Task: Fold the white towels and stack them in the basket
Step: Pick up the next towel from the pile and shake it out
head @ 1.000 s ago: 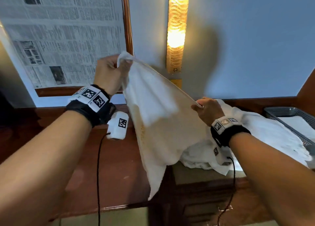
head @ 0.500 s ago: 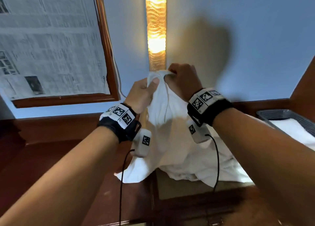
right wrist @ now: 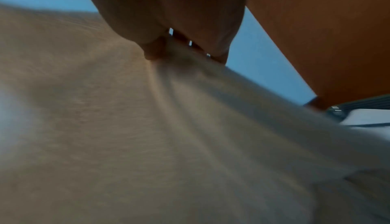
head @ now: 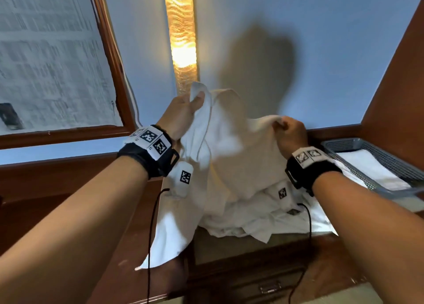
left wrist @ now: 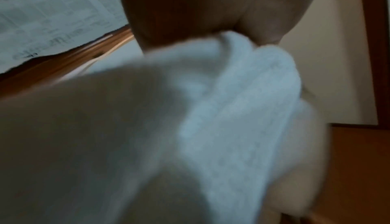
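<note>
Half a second ago both my hands were bunched together at the top of the towel, right under the lamp; now they have drawn apart, the right one dropping toward the right of the frame and taking an edge of cloth with it.

Nearest the camera, my two forearms run up from the lower corners. The left hand (head: 181,113) sits at centre frame, thumb and fingers pinched round a gathered top corner of the towel (head: 229,147); the left wrist view shows the thick folded hem clamped under the thumb. The right hand (head: 290,135) is lower and to the right, fingers curled round another edge, which the right wrist view shows pulled into taut creases. The towel hangs between them, its lower end trailing over the wooden cabinet (head: 68,189) at lower centre.

Under it lies a pile (head: 263,218) of crumpled white towels, not yet folded.

I judge this to be the start of a fold: the cloth is being spread to find its edges. Next I would need the top edge straight and level between both hands, then the corners brought together evenly.

Farther off, at the right edge, the grey mesh basket (head: 390,163) holds at least one flat folded towel; how many, I cannot tell. Behind, the lamp (head: 181,35) glows upper centre.
</note>
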Demonstrator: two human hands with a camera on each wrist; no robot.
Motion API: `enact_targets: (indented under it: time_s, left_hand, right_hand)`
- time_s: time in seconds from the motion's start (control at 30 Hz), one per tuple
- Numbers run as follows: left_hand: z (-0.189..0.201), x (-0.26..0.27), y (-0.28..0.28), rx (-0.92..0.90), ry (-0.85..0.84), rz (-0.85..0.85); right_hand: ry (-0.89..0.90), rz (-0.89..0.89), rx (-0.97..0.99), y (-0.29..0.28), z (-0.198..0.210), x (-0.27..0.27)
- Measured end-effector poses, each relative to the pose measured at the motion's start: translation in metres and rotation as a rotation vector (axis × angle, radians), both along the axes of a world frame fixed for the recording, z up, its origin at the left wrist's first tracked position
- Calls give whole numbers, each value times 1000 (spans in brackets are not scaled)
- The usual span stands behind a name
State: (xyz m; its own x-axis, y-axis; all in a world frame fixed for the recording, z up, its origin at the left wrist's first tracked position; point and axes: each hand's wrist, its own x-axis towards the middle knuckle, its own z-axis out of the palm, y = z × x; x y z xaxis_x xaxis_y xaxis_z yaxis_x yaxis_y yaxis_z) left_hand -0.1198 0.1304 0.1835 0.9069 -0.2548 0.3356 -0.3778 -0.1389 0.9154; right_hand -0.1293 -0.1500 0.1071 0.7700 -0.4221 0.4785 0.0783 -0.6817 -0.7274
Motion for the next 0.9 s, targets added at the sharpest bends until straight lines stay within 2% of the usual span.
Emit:
enact_targets:
  time_s: [0.17,0.2,0.3,0.4,0.47,0.53,0.67,0.73,0.8,0.9]
  left_hand:
    - [3,-26,-26,-8,-27,-64]
    - [4,-31,-27,1,-29,-64]
    - [11,-41,-21,6,-86,-30]
    - [19,-47,0,41,-174,17]
    - [23,-53,19,52,-197,48]
    - [28,-63,41,98,-209,89]
    - [35,-84,106,127,-205,203]
    - [33,-91,136,116,-168,246]
    - [24,-104,165,87,-133,264]
    - [15,-127,195,88,-119,252]
  right_hand:
    - [-259,393,-44,77,81,-14]
    - [-262,393,-94,88,94,-20]
    - [-247,244,-266,105,117,-41]
    - [-198,288,-375,113,111,-70]
    - [-165,324,-484,123,93,-82]
    - [-152,262,-578,129,66,-83]
    - [157,92,-301,131,2,-98]
    - [228,33,-164,131,-18,-107]
    - [178,29,-31,159,-16,-116]
    - [-37,120,135,225,19,-127]
